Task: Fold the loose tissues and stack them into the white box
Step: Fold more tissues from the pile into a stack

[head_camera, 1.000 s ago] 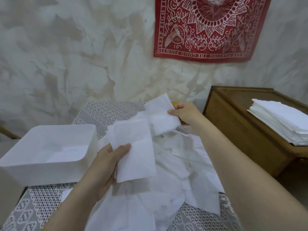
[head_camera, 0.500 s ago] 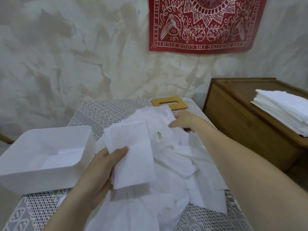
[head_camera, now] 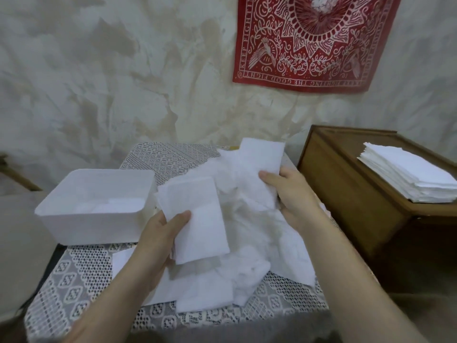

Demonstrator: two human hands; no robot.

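My left hand (head_camera: pixel 160 233) holds a folded white tissue (head_camera: pixel 197 219) upright, thumb across its lower left face, just right of the white box (head_camera: pixel 74 219). Some white tissue lies flat on the box's floor. My right hand (head_camera: pixel 294 194) grips another loose tissue (head_camera: pixel 262 159) and lifts it above the heap of loose tissues (head_camera: pixel 252 243) that covers the middle of the lace-covered table (head_camera: pixel 81 276).
A wooden cabinet (head_camera: pixel 346 201) stands at the right with a neat stack of white tissues (head_camera: pixel 410 177) on top. A red patterned cloth (head_camera: pixel 314 40) hangs on the wall behind. The table's near edge runs along the bottom of the view.
My right hand went down into the far side of the heap, then rose nearer with a tissue in its grip. My left hand kept hold of the folded tissue.
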